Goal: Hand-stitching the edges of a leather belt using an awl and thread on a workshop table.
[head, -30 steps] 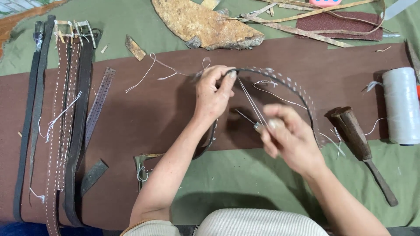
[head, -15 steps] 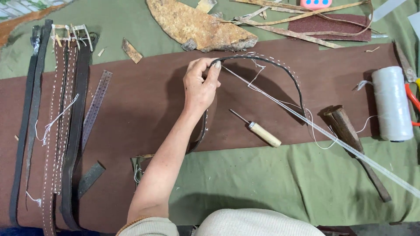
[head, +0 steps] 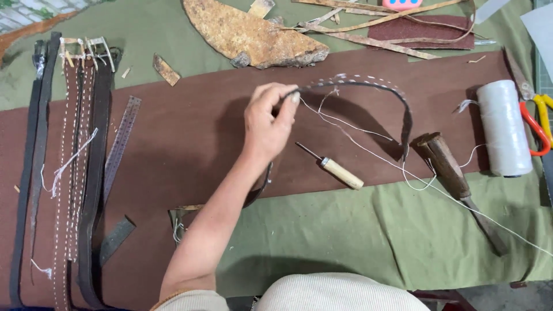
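One hand shows in the view, the left hand point(head: 266, 124), and everything below is placed from it. Far to its left, a row of leather belts point(head: 75, 173) lies lengthwise on the brown leather sheet point(head: 190, 132), some with white stitching along their edges and loose thread ends. Between those belts and the hand rests a metal ruler point(head: 121, 141), slanted, with a small dark strap offcut point(head: 115, 239) below it.

The left hand is closed in a pinch: thumb and forefinger grip one end of a stitched strap point(head: 368, 89), held just above the brown sheet. From the fingers the strap arches away to the right and curves down, its far end hanging close to the dark wooden handle of a knife-like tool point(head: 452, 175). White thread point(head: 368, 141) runs from the strap near the fingertips, slanting down and right across the sheet and over the green cloth point(head: 357, 230) to the frame's lower right edge.

Just right of the hand and a little below it, an awl point(head: 334, 168) with a pale wooden handle lies on the sheet, untouched. Above the hand sits a rough tan scrap of hide point(head: 253, 31). Far right of the hand stand a white spool of thread point(head: 504, 126) and scissors point(head: 538, 118) with red and yellow handles.

The right hand is out of view.
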